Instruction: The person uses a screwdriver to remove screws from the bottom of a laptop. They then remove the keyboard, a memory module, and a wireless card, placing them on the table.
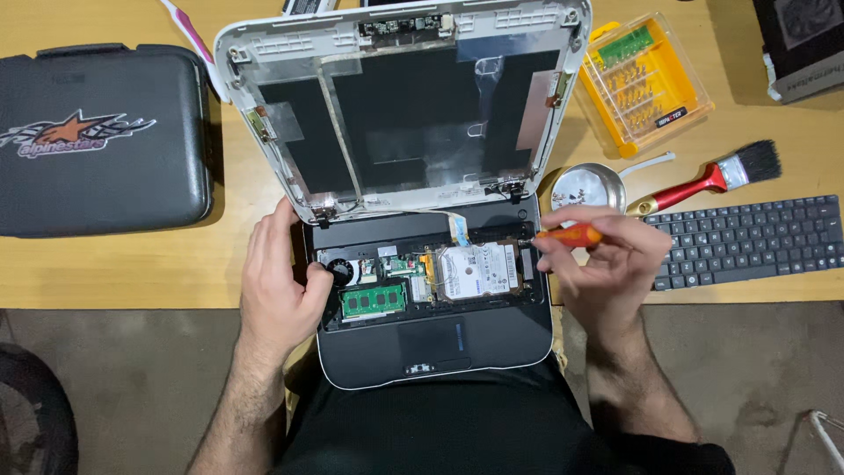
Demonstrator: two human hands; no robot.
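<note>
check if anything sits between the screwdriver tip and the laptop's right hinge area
Nothing visible does: the right hand holds the orange screwdriver with its tip at the open laptop beside the hard drive.

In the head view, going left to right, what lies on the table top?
Black zip case → opened laptop → yellow screwdriver-bit box → red-handled brush → dark box at the far right corner.

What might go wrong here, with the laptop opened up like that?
The laptop rests on the person's lap, half off the table, so it may slip. The screwdriver in the right hand could slide onto the bare hard drive. A loosened screw could drop to the floor.
</note>
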